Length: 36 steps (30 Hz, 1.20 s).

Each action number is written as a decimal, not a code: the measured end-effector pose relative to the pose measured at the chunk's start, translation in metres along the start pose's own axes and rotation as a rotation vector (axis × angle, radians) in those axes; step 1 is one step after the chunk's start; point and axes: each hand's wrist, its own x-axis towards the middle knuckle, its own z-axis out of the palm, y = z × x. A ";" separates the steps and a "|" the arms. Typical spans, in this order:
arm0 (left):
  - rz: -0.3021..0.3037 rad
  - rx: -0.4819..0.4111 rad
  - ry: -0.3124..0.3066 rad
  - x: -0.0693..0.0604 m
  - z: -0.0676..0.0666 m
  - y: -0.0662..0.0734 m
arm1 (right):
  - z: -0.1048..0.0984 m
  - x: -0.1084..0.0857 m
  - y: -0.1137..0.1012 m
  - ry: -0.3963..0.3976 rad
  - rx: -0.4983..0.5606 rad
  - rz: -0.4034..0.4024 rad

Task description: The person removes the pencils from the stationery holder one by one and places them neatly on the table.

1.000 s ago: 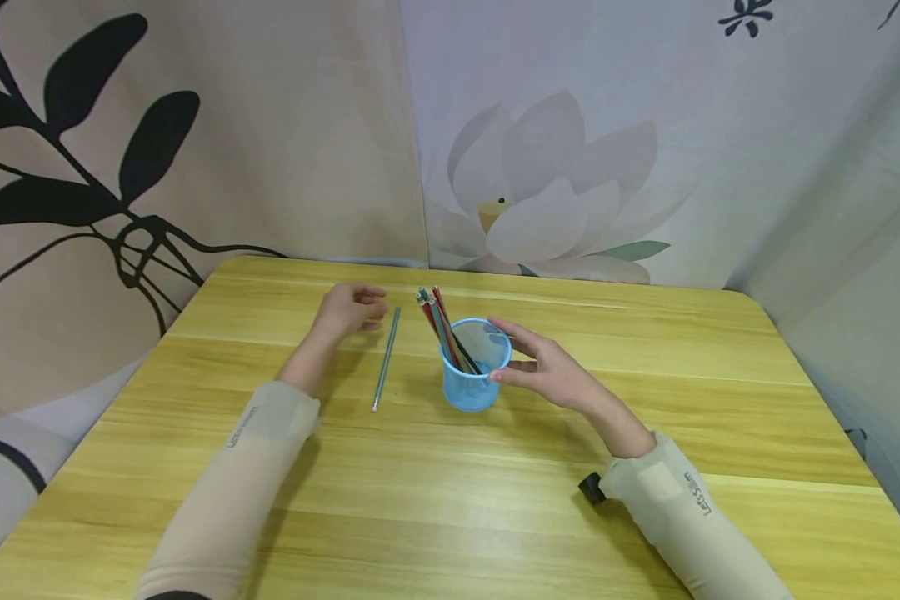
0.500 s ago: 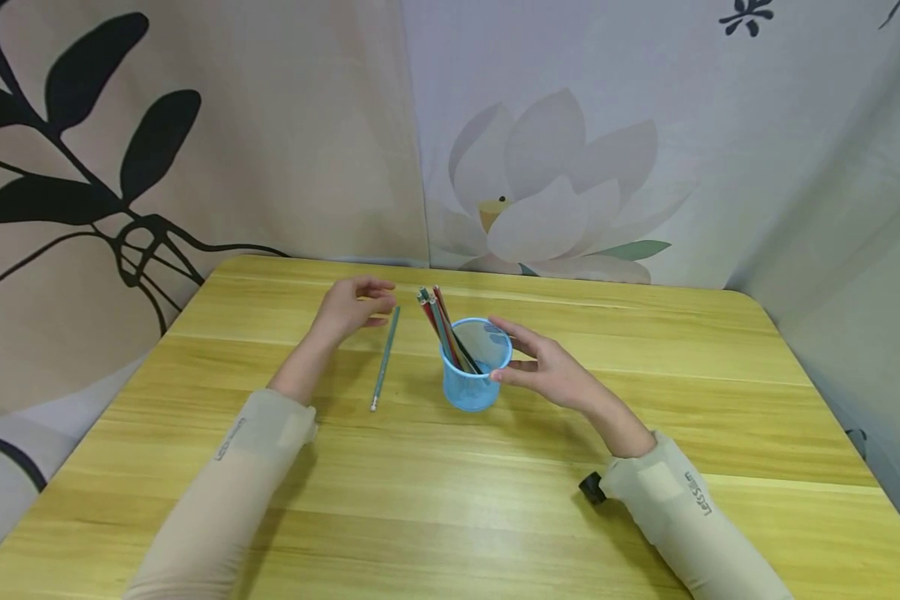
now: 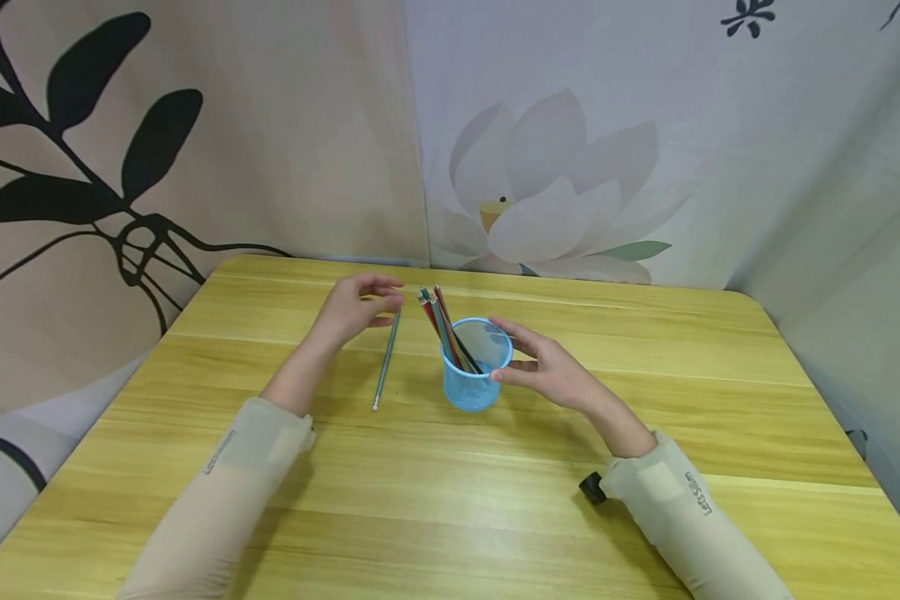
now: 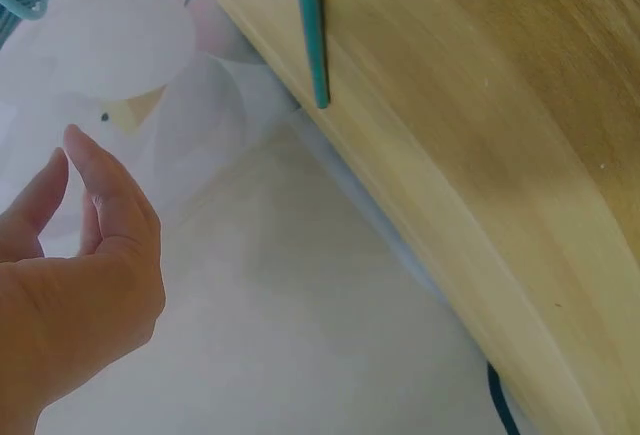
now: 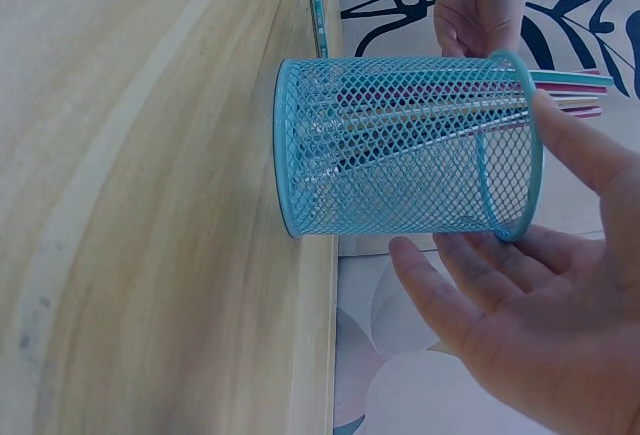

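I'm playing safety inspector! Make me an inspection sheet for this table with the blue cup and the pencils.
Surface: table with yellowish wood grain.
Job's things: blue mesh cup, upright, holding several leaning pencils; one loose green pencil lies on the table, between the cup and the left hand.
Clutter: nothing seen.
Grippers: left hand is at the loose pencil's far end, fingers loosely bent, not gripping it; right hand holds the cup by its rim.
Cables: nothing seen.
Surroundings: backdrop printed with dark leaves and a pale flower.
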 end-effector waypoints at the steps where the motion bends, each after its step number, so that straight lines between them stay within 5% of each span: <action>1: 0.002 0.000 -0.001 -0.001 0.000 0.000 | 0.000 0.000 0.000 0.000 -0.002 0.000; 36: 0.130 -0.031 -0.045 -0.028 0.011 0.013 | 0.000 -0.001 -0.003 0.000 -0.005 0.021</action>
